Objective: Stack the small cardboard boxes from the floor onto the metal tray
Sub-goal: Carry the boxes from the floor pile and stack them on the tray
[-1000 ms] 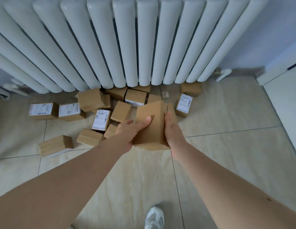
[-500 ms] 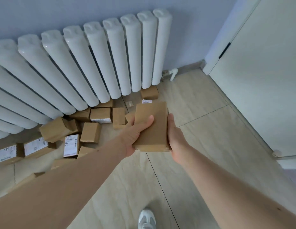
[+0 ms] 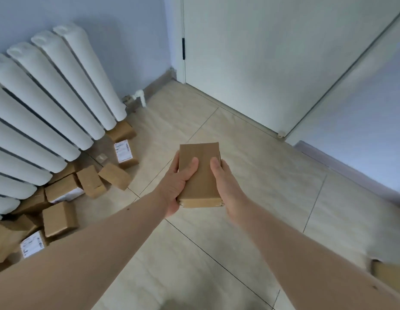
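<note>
One box [image 3: 200, 175] gripped between left hand [image 3: 175, 186] and right hand [image 3: 225, 182], thumbs on top; about ten boxes [image 3: 60, 218] along radiator [image 3: 49, 113]; open floor [image 3: 261, 171] to door [image 3: 261, 52].

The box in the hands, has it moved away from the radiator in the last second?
Yes. The box has swung rightward, away from the radiator and the floor pile, toward the door.

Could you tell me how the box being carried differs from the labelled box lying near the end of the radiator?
The carried box is held off the floor between the left hand and right hand; the labelled box lies on the floor tiles. The carried box shows a plain brown top, while the labelled box shows a white printed label. The labelled box sits close to the radiator; the carried box is away from it. Both are small brown cardboard boxes.
</note>
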Tool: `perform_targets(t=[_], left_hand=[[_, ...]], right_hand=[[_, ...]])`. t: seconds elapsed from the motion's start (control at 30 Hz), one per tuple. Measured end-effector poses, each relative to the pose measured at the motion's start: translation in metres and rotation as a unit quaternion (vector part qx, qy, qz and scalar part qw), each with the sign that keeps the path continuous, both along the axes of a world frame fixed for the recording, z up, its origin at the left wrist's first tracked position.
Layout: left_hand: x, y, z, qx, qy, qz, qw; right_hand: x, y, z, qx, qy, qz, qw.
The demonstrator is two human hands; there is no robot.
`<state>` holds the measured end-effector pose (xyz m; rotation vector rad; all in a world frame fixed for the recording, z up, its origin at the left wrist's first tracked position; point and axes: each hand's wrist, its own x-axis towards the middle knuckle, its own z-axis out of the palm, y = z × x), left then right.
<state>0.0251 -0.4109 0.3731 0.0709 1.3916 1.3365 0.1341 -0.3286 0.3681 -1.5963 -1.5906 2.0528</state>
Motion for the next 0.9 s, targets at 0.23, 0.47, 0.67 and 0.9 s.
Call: perform_targets(t=[0.23,0.47,0.67,0.9], left_hand=[[0.122,0.056,0.010,-0.002,0.000,-0.089,0.996],[0.266,0.104,0.014,0.004,-0.003,-0.156,0.988],[0.412,0.130,0.015,-0.009,-0.011,-0.206,0.978],[0.564,0.168,0.018,-0.011,-0.022,-0.262,0.965]], right_hand=[[0.139,0.032,0.013,0.004,0.038,-0.128,0.991],[0.289,0.055,0.019,0.012,0.044,-0.212,0.976],[0.435,0.066,0.019,-0.002,0.050,-0.290,0.956],[0.586,0.091,0.025,0.016,0.031,-0.354,0.935]])
